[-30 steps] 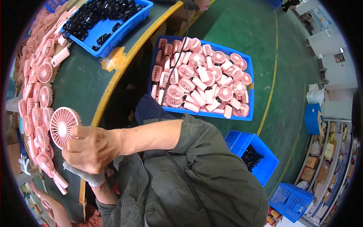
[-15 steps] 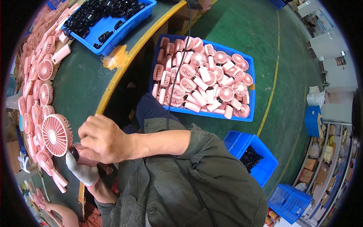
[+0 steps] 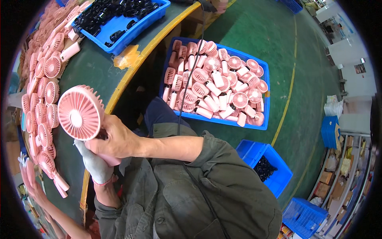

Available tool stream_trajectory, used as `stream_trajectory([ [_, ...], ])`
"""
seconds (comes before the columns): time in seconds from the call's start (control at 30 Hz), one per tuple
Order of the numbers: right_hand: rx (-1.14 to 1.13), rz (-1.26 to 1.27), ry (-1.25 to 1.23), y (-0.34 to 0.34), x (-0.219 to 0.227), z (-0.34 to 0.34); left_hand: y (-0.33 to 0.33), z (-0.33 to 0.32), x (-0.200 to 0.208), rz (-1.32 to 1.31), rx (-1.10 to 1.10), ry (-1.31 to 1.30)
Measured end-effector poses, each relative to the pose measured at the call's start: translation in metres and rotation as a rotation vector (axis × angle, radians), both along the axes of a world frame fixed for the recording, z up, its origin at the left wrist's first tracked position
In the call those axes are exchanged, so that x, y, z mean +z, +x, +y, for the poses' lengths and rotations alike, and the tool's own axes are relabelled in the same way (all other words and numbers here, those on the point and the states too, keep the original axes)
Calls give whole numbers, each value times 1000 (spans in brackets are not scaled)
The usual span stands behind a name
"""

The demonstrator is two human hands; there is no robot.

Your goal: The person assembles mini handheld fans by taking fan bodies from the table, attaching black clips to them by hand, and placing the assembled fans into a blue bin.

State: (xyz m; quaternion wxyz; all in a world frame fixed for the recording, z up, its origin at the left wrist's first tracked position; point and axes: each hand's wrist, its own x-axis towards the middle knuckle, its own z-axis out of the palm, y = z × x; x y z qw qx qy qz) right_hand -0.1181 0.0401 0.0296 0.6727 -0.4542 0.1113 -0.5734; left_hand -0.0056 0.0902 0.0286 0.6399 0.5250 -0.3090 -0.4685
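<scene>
A pink handheld fan [image 3: 80, 113] is held up over the table's edge, its round grille turned toward the upper left. My right hand [image 3: 115, 138], bare, closes round the fan just below its head, hiding most of the neck. Below it my left hand [image 3: 96, 165], in a pale grey glove, grips the handle from the near side. The handle's pink lower end shows between the two hands. What the hidden fingertips touch cannot be made out. Beside the held fan, a long heap of pink fans [image 3: 44, 135] lies along the green table [image 3: 75, 75].
A blue tray of black parts [image 3: 125, 40] stands on the table. On the floor sit a blue crate [image 3: 267, 79] full of pink fans and a blue bin [image 3: 274, 183] holding black pieces. A black cable [image 3: 202, 32] hangs down. Another person's arm [image 3: 55, 213] reaches in at lower left.
The fan has been raised and moved right, its head now tilted upward. My right hand has shifted up to its neck. At lower left, the other person's hand has risen toward the heap.
</scene>
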Motion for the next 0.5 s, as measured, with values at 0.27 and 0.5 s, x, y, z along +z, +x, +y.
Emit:
stream_trajectory([
  [0.27,7,274,-251,-33,-9,-22,-22,-23,-7,21,-28,-60],
  [0.5,257,23,213,-51,-37,-45,-37,-46,5,536,-566,221],
])
